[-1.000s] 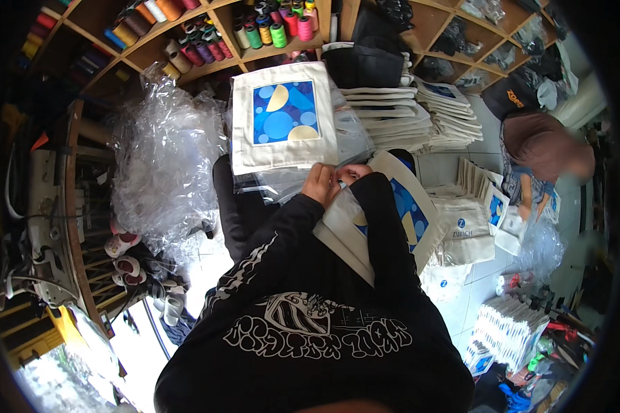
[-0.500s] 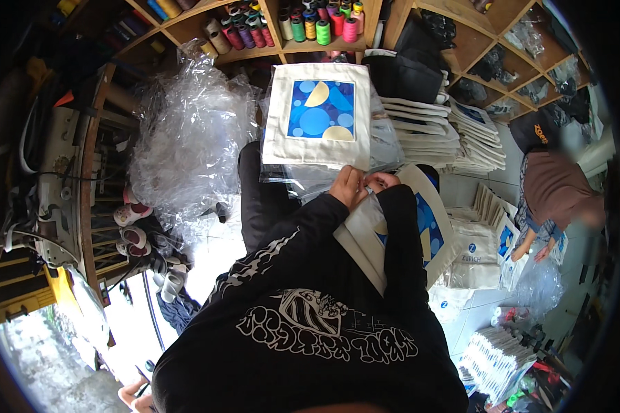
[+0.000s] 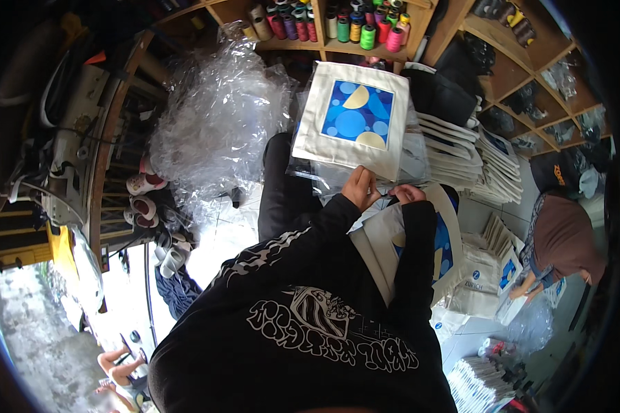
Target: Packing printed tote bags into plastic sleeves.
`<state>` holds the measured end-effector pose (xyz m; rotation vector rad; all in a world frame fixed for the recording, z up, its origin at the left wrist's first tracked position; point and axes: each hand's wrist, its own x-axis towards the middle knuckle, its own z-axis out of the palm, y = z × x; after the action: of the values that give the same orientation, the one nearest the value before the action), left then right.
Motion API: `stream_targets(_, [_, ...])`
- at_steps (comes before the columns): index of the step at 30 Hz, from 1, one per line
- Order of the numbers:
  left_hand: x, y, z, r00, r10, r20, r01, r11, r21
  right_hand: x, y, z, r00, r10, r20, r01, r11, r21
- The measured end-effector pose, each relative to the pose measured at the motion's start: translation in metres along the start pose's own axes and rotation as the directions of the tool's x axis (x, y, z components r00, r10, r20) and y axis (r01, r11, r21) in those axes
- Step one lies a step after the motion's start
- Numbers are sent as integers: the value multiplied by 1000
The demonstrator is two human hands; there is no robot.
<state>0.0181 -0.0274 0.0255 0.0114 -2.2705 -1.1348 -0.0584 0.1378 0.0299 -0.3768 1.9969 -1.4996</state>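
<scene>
A cream cloth bag [image 3: 355, 120] with a square blue and gold patterned panel lies flat in front of me. Clear plastic sleeves [image 3: 413, 157] stick out from beneath it. My left hand [image 3: 360, 188] is closed in a pinch at the bag's near edge; whatever sits between its fingers is hidden. Just to the right, my right hand [image 3: 409, 194] is also closed, with its fingertips pressed together and their contents too small to name. Another cream bag [image 3: 445, 241] with a blue panel rests on my lap under my right forearm.
Crumpled clear plastic [image 3: 220, 131] is heaped at the left. Stacked cream bags [image 3: 448, 148] stand at the right, below cubbies. Thread spools [image 3: 367, 34] line a far shelf. Another person [image 3: 565, 237] handles bags at the far right. A sewing machine [image 3: 72, 151] stands at the left.
My hands, close together before, have moved apart, the right one shifting rightward. The whole view has swung, so the surroundings sit farther right and slightly tilted.
</scene>
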Motion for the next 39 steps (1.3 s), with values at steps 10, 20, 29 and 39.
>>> stream_targets(10, [-11,-35,-121,940,-243,-240,304,915,264,2,13,0,997,9,-82,1,993,115])
stream_targets(20, [-110,-169,-324,820,-248,-515,550,592,589,-2,10,-1,992,35,-123,-29,998,50])
stream_targets(29, [-207,-174,-458,377,-479,-793,915,57,400,-1,-2,3,996,36,-87,-28,995,93])
stream_targets(39, [-142,-101,-380,678,-642,-358,670,339,661,0,10,4,988,40,-150,-46,998,-38])
